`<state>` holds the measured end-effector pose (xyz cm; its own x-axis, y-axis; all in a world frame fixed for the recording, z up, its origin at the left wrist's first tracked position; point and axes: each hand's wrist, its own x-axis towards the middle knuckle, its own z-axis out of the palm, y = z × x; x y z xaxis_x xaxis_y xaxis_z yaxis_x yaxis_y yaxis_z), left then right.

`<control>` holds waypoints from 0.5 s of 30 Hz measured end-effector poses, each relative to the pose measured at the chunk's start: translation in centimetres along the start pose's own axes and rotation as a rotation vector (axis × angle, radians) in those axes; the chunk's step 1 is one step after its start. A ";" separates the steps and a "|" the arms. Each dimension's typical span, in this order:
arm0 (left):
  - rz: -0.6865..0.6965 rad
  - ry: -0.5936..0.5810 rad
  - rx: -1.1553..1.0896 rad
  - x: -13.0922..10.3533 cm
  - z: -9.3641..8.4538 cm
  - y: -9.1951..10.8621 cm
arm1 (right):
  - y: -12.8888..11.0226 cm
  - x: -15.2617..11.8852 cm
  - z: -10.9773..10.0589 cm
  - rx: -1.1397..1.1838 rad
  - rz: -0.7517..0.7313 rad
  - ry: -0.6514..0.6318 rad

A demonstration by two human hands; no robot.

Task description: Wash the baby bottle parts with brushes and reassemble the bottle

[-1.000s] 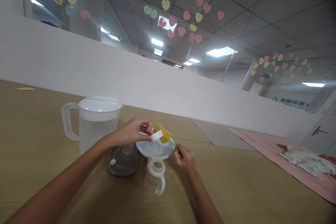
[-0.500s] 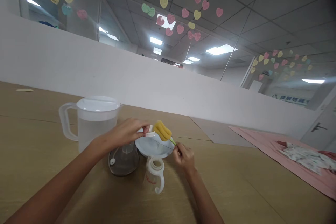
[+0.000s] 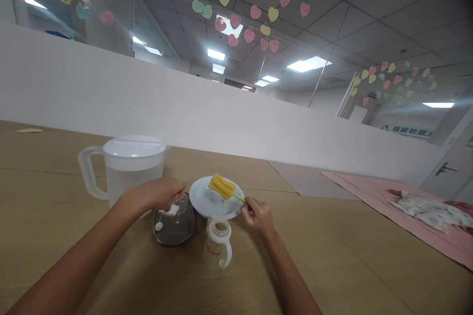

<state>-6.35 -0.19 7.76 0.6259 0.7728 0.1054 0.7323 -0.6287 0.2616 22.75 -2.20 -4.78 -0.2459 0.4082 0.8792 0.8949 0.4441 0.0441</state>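
My left hand [image 3: 166, 194] is closed on a small white cap [image 3: 170, 210], partly hidden under the fingers, over a smoky see-through container [image 3: 174, 232] with a small white knob. In my right hand [image 3: 258, 214] is the thin green handle of a yellow sponge brush [image 3: 222, 187]. Its sponge head hovers above a white bowl [image 3: 197, 202]. In front of the bowl stands a clear baby bottle [image 3: 214, 246] without a lid, with a white handle and red print. Neither hand touches it.
A large clear pitcher [image 3: 133, 172] with a white lid holds water behind my left hand. To the right lies a pink cloth [image 3: 354, 189] with a patterned garment [image 3: 424, 211] on it. A low white wall [image 3: 221, 123] borders the tabletop.
My left hand has moved left and down with the white cap, from beside the sponge to over the smoky container. The sponge head has tipped left and lower over the bowl.
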 end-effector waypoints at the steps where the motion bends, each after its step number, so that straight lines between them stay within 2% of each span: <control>1: -0.023 -0.080 -0.030 0.2 0.5 -0.4 | 0.1 -0.1 0.0 0.000 0.012 -0.001; 4: -0.069 -0.302 -0.127 1.5 2.1 -1.3 | 0.2 -0.1 0.0 0.001 0.036 0.001; 7: -0.106 -0.447 -0.174 2.7 3.2 -2.1 | 0.2 -0.2 -0.1 0.000 0.039 -0.014; 10: -0.107 -0.485 -0.180 3.2 3.7 -2.7 | 0.1 -0.2 -0.1 0.003 0.039 -0.024; 15: -0.094 -0.447 -0.091 3.2 3.8 -3.3 | 0.1 -0.2 0.0 0.012 0.048 -0.050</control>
<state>-5.76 3.98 3.63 0.6266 0.7005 -0.3415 0.7775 -0.5318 0.3357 22.90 -2.31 -4.96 -0.2214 0.4685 0.8553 0.9017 0.4324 -0.0034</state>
